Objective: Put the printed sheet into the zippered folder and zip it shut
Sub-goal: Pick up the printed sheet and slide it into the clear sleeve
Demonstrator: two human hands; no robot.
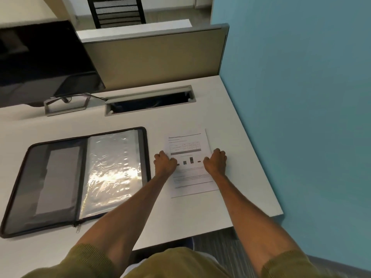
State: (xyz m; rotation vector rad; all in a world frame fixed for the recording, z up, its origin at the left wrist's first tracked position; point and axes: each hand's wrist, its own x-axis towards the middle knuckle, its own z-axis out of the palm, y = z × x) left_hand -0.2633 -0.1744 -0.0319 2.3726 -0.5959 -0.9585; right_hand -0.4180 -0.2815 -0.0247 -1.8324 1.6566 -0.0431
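Note:
The printed sheet [190,177], white with a table and small bar chart, lies flat on the white desk [180,215] to the right of the zippered folder [76,177]. The folder lies open and flat, with a grey pocket on its left half and shiny clear sleeves on its right half. My left hand [163,162] is on the sheet's left edge with fingers curled down at that edge. My right hand [215,160] is on the sheet's right edge in the same way. Whether the fingers pinch the paper or only press it is hidden.
A dark monitor [44,63] on a metal stand sits at the back left. An open cable tray slot [148,101] is set in the desk behind the sheet. A beige partition stands at the back, a blue wall on the right. The desk's right edge runs close to the sheet.

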